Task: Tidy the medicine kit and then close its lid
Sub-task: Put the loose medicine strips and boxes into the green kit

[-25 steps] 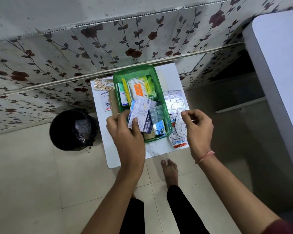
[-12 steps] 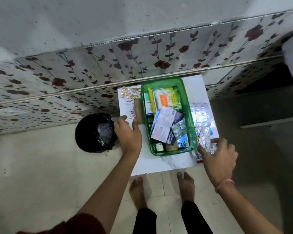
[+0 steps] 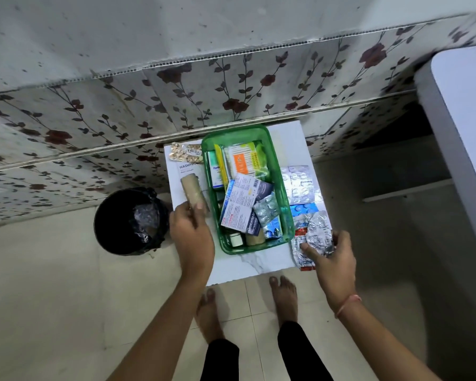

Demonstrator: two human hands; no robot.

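Left hand: the left hand [image 3: 193, 235] is closed round the near end of a tan bandage roll [image 3: 193, 191], thumb on top; the roll points away from the wrist toward the wall.
Right hand: the right hand [image 3: 331, 258] has its fingers spread and curled over a crumpled silver blister strip [image 3: 318, 232], fingertips on the foil; whether it is actually pinched or only touched, I cannot tell.
Medicine kit: the green plastic kit [image 3: 285, 193] lies between the two hands on the small white table [image 3: 248, 266], just right of the held roll and just left of the foil strip. It is open and full of packets; no lid can be made out.
Beyond the left grip: gold blister strips [image 3: 186, 152] and a white packet [image 3: 188, 170] past the roll's far end.
Beyond the right grip: flat silver blister sheets [image 3: 300, 184], then a blue one [image 3: 304, 209].
Writing: "WASHPRO…" on the white packet; "Opti…" on a small box [image 3: 215, 174] in the kit; "MEDICATED" on a dark carton [image 3: 254, 222]. Other print too small.
Left of the left hand: a black bin [image 3: 131, 221] on the floor.
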